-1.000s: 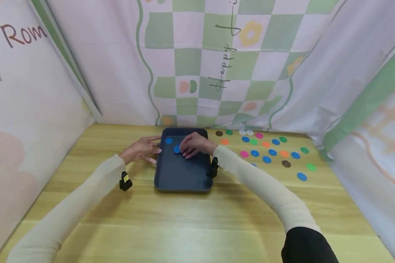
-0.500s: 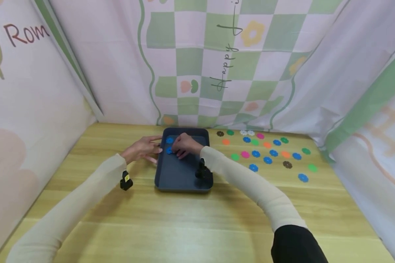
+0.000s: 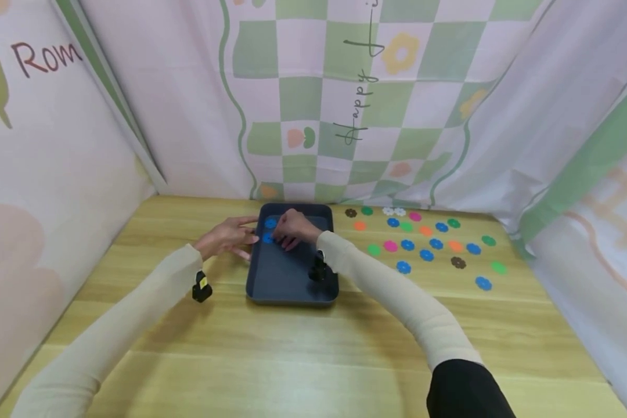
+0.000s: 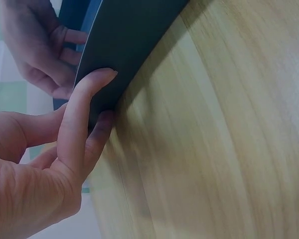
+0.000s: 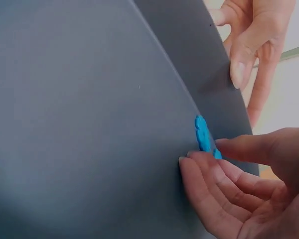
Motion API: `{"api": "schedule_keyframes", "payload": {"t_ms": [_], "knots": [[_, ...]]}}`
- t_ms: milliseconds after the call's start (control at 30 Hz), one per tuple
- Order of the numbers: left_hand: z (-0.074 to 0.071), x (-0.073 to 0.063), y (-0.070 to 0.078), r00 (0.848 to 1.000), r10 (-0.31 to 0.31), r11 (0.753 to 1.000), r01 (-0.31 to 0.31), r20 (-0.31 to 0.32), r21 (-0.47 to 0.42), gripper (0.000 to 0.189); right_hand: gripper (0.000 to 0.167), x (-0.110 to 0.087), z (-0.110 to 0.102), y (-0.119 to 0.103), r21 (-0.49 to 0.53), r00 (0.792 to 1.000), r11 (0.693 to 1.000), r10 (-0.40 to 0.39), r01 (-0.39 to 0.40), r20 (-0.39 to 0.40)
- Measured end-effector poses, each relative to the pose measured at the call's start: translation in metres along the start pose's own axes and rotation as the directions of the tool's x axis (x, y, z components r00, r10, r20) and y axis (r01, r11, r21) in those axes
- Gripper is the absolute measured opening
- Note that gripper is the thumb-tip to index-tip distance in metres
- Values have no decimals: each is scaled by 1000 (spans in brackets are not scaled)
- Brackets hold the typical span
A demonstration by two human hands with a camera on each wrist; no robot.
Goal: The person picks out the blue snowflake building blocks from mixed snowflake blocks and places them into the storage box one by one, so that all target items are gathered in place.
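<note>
A dark grey tray lies on the wooden table, its long sides running away from me. Along its left inner edge are two blue flower-shaped discs, the farther disc and the nearer disc. My right hand is over the tray, with thumb and fingertips pinching the nearer disc by one end; the farther one is mostly hidden behind them in the right wrist view. Outside the tray's left wall, my left hand rests its spread fingers and thumb against that wall.
Right of the tray, several loose flower-shaped discs lie scattered in blue, green, orange, pink, brown and white, among them a blue disc and a brown disc. A printed curtain hangs at the table's back edge, with fabric on both sides.
My right hand has moved left with the blue disc to the tray's left edge, just nearer than the other blue disc. During the last half second it has barely moved. The left hand stays put.
</note>
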State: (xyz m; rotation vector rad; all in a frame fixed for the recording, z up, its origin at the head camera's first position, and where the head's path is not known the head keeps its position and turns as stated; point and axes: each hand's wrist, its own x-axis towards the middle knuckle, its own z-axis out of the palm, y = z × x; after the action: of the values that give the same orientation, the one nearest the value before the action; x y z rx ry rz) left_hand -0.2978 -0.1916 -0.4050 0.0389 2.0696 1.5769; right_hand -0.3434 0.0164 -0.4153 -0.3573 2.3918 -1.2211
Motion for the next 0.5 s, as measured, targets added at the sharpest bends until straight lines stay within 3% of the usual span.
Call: {"api": "schedule_keyframes", "payload": {"t_ms": [267,500], "knots": [[-1,1,-2,1000,-3,1000,3,-6,1,75,15,-13,-20,3,-1,998,998,-59,59,-10],[0,1,-2,1000,4,1000,-4,-3,14,74,16,-26,-39,6,33,999,998,-49,48,3]]}}
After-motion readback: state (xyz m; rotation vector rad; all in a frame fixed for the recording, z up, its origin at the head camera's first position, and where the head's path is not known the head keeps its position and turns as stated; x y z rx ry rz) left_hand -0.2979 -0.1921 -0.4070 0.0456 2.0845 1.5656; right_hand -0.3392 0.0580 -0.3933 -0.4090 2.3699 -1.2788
